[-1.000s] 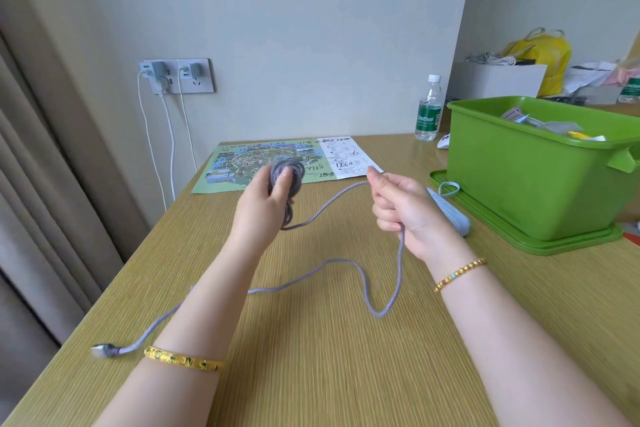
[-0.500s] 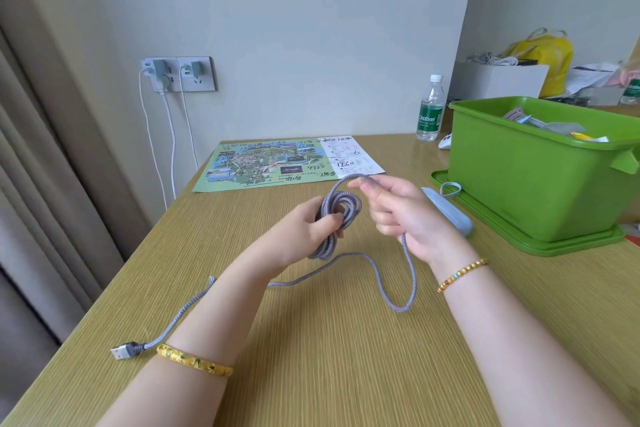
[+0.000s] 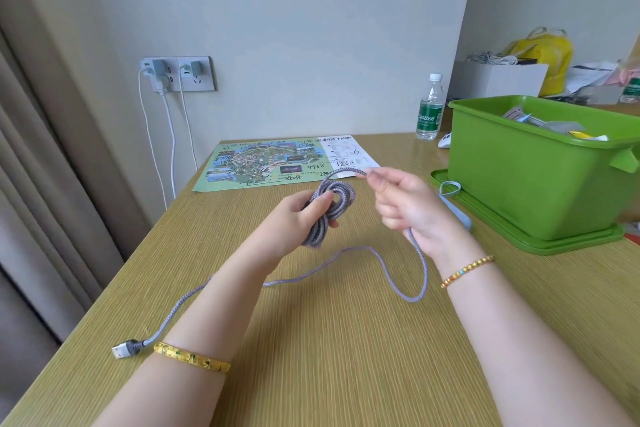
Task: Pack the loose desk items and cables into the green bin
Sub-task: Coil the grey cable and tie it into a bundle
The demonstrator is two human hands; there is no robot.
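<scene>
A grey braided cable [image 3: 391,270] is partly wound into a small coil [image 3: 337,199] held above the wooden desk. My left hand [image 3: 294,224] grips that coil. My right hand [image 3: 405,206] pinches the strand that arcs out of the coil, and the rest runs down through its palm. The loose length loops across the desk and ends in a USB plug [image 3: 125,350] near the left edge. The green bin [image 3: 519,170] stands on its lid at the right, with several papers and packets inside.
A printed map sheet [image 3: 273,163] lies at the back of the desk. A water bottle [image 3: 429,107] stands by the wall, and a pale blue item with a strap [image 3: 453,208] lies beside the bin's lid. Chargers and white cables hang from the wall socket [image 3: 176,74].
The coil came down from an upright hold near the map to lower over the desk. Another turn went onto it, the loose loop shortened, and the plug end slid rightward.
</scene>
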